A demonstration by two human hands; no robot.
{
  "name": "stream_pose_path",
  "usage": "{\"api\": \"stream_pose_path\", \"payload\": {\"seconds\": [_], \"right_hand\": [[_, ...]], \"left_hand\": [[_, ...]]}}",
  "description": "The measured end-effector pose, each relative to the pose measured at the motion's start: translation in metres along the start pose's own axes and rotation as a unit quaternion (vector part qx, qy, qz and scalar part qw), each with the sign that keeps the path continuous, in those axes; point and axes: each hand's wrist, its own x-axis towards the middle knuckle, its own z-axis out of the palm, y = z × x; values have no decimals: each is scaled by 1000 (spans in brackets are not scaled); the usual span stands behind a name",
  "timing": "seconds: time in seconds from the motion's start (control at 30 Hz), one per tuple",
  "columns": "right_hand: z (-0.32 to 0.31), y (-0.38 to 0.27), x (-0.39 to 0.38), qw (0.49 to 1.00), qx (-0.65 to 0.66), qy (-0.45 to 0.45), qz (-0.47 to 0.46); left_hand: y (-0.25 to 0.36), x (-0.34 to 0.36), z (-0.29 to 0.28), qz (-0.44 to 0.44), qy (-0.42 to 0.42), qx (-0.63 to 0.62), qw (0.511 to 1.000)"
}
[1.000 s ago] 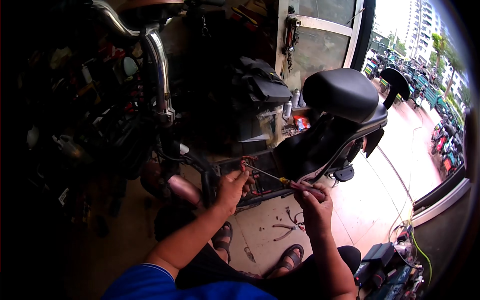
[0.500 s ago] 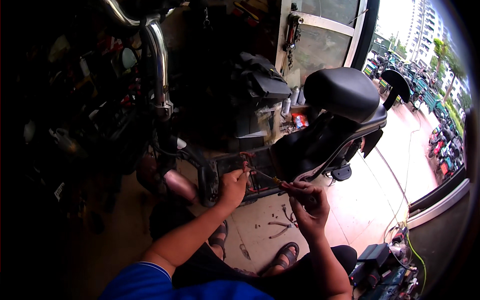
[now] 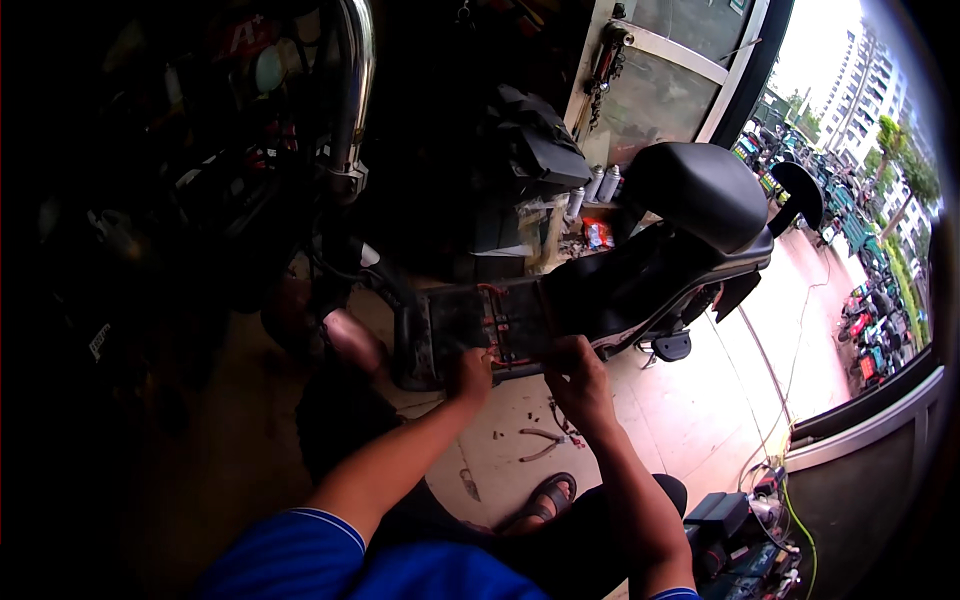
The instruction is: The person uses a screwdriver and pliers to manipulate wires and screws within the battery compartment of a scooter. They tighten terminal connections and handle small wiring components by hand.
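Observation:
An electric scooter with its floorboard compartment (image 3: pixel 455 318) uncovered stands before me; red wires (image 3: pixel 497 322) run across the dark blocks inside. My left hand (image 3: pixel 472 376) is closed at the compartment's near edge, its fingertips pinching at a red wire end. To its right, my right hand (image 3: pixel 578 378) is closed with curled fingers beside the same edge. The thin screwdriver it held half a second ago is mostly hidden in the shadow now. Below the hands, pliers (image 3: pixel 541 441) lie on the tiled floor among small dark bits.
The black seat (image 3: pixel 695 195) rises at the right, the chrome handlebar stem (image 3: pixel 352 95) at the left. Spray cans (image 3: pixel 596 184) stand behind the seat. A flat blade-like piece (image 3: pixel 469 485) lies near my sandalled foot (image 3: pixel 550 498). Boxes and cables (image 3: pixel 735 520) crowd the lower right.
Both hands have moved lower, toward the compartment's near edge; the right hand has turned palm-down. The screwdriver shaft, plain before, is hardly visible. The view has shifted slightly.

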Motion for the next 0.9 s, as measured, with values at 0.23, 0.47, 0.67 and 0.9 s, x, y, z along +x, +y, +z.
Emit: {"api": "stream_pose_path", "payload": {"seconds": [0.23, 0.47, 0.67, 0.9], "right_hand": [[18, 2, 61, 996, -93, -1, 8], [38, 30, 94, 994, -111, -15, -4], [65, 28, 93, 989, -139, -39, -19], [60, 33, 99, 982, -181, -48, -20]], "left_hand": [[-16, 46, 4, 21, -2, 23, 1000], [-29, 68, 16, 98, 73, 17, 992], [-72, 68, 16, 106, 59, 45, 992], [-44, 65, 13, 117, 20, 56, 991]]}}
